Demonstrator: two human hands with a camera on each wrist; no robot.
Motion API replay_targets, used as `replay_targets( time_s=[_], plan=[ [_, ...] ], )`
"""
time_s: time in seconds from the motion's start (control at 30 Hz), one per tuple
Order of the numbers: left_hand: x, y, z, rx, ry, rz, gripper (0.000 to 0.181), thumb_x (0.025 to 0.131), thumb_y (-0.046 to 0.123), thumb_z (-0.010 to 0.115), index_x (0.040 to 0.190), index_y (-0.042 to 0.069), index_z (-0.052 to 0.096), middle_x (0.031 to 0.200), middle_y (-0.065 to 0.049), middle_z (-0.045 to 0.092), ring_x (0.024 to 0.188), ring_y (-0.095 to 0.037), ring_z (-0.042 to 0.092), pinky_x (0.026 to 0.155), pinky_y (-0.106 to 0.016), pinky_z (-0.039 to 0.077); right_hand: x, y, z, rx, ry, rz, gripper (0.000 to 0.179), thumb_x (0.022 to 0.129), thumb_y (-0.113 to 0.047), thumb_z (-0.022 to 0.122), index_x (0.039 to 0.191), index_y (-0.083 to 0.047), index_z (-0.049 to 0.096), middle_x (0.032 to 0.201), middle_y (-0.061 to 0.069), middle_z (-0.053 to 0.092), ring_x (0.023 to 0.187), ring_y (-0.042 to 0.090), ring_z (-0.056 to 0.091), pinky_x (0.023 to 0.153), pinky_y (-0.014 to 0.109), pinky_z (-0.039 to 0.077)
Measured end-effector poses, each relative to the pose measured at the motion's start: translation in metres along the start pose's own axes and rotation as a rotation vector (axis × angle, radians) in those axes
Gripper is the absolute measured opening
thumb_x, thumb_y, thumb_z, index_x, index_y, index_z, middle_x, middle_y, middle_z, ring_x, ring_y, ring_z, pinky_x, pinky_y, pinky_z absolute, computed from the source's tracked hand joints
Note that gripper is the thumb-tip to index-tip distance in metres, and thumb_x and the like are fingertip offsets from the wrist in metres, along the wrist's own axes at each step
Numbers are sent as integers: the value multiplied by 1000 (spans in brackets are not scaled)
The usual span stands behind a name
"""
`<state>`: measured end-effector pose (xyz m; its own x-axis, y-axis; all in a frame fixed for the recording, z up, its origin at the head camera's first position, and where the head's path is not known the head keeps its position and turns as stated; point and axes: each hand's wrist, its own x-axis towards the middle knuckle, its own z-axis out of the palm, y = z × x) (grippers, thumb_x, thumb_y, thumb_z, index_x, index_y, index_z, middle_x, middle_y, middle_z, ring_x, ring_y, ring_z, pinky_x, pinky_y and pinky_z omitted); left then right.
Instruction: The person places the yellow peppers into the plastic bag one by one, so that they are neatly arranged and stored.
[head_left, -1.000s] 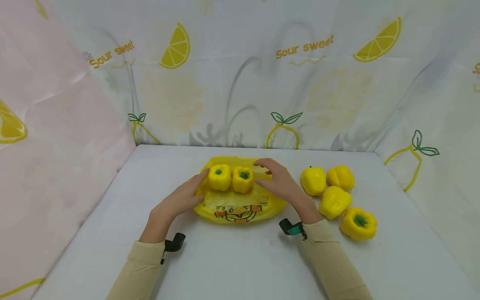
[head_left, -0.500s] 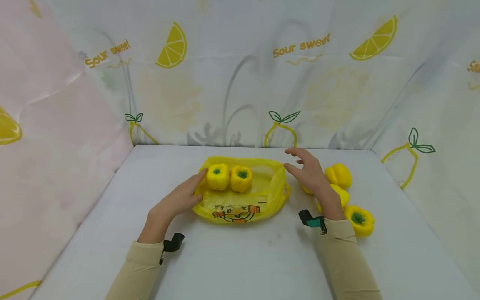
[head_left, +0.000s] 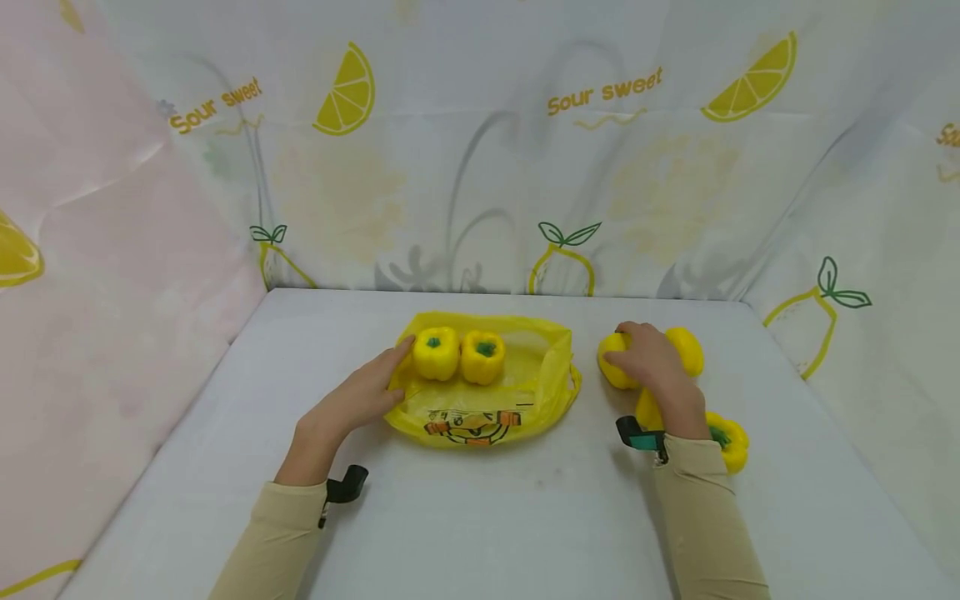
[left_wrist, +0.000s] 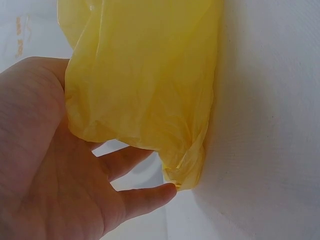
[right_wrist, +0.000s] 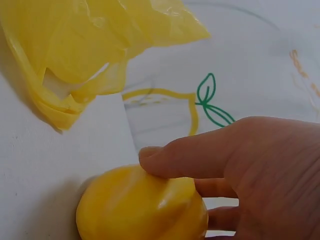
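A white cloth backdrop (head_left: 480,183), printed with lemons and the words "Sour sweet", rises behind a white table (head_left: 480,517). Two beige sleeves (head_left: 273,542) reach in from the near edge. Lying across the middle of the table is a thin yellow bag (head_left: 532,358), its front printed in orange and black, with a loop handle at its right end. The left hand (head_left: 360,396) rests against the bag's left side, fingers spread apart and touching the plastic. The right hand (head_left: 651,360), well to the right of the bag, is clamped on a yellow pepper (head_left: 612,367), the thumb pressed on its near side and the fingers round the other. Two more peppers (head_left: 436,354) sit side by side in the bag's open mouth, green stems up. Another pepper (head_left: 688,350) shows just beyond the right hand, one (head_left: 648,410) is mostly hidden under that wrist, and the last (head_left: 735,450) lies nearest the viewer, partly covered by the forearm. A small dark camera (head_left: 347,485) juts from each wrist.
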<state>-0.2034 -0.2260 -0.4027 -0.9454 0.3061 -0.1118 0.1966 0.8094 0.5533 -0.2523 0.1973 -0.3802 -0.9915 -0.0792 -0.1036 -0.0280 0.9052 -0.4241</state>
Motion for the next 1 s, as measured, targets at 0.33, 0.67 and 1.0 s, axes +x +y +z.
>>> replay_targets(
  time_s=[0.33,0.67,1.0],
  plan=[
    [-1,4,-2,-11,-14,-18,78,94,10,50,161,16,11,166,-14,20,153,-37,19,123,-58,19,-2,6,-3,17,-68,54,76,89,-38,61,148,2,36,143,30,47,116,41,49,106,57,42],
    [-1,2,-1,-3,-13,-23,77,94,10,49,161,16,10,167,-12,19,154,-36,19,124,-58,18,-2,7,-10,91,-47,56,71,86,-32,61,144,1,37,135,26,51,107,36,50,93,49,48],
    [0,2,-1,4,-12,-21,77,95,11,49,161,17,10,166,-13,20,153,-36,20,123,-58,19,-6,2,-16,225,74,-20,65,83,-25,63,138,-3,37,132,23,51,104,35,51,88,42,47]
  ],
)
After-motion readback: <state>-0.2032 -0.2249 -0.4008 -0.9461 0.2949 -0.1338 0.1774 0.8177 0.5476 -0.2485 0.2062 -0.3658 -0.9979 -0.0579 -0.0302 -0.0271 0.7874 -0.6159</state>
